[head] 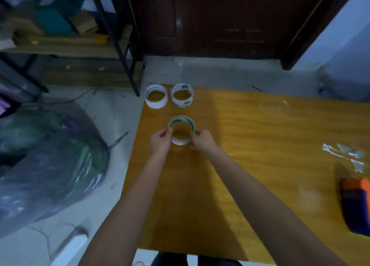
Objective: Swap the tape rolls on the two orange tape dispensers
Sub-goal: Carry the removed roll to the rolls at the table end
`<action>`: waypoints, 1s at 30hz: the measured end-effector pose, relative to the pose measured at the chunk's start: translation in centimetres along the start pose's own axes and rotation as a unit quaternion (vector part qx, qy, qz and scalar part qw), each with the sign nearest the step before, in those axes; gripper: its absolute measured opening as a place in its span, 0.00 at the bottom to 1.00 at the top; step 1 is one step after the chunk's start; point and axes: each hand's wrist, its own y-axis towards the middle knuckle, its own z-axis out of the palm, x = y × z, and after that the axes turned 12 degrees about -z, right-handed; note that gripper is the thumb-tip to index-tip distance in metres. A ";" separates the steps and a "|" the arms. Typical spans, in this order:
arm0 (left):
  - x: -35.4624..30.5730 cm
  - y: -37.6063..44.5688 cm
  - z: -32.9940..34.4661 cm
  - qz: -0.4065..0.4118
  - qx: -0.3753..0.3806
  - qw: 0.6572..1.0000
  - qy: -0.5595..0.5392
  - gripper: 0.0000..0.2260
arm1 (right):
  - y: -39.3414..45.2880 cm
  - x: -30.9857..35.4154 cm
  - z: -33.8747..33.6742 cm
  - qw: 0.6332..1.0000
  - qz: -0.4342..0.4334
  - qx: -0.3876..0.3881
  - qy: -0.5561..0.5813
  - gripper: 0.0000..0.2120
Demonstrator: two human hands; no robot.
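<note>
Presently both hands, left and right, pinch one roll mid-bench; dispenser lies far right. Risk: a light pinch could drop the roll.

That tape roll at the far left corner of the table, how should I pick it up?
Take the far-left tape roll by its outer band, from above, fingers on opposite sides. It lies flat with its hole facing up. Pinch front to back: another roll sits close on its right, while both hands hold the nearer roll.
</note>
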 end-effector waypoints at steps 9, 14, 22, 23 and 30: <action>-1.4 4.0 -1.4 0.028 0.043 0.997 0.059 0.14 | 2.6 0.7 2.8 0.998 0.030 -0.051 -0.026 0.15; -1.8 4.5 -1.7 0.063 0.067 0.992 0.088 0.17 | 3.8 1.2 1.6 0.990 0.010 -0.056 -0.129 0.15; 3.4 1.1 -2.7 0.436 -0.047 0.746 0.501 0.26 | 9.9 5.1 -0.7 0.910 -0.153 -0.024 -0.383 0.25; 4.1 1.1 -2.5 0.434 -0.046 0.731 0.525 0.27 | 10.8 5.3 -0.6 0.898 -0.138 0.000 -0.417 0.24; 4.2 1.7 -2.0 0.422 -0.053 0.705 0.567 0.31 | 12.6 4.2 -0.8 0.901 -0.119 -0.048 -0.415 0.13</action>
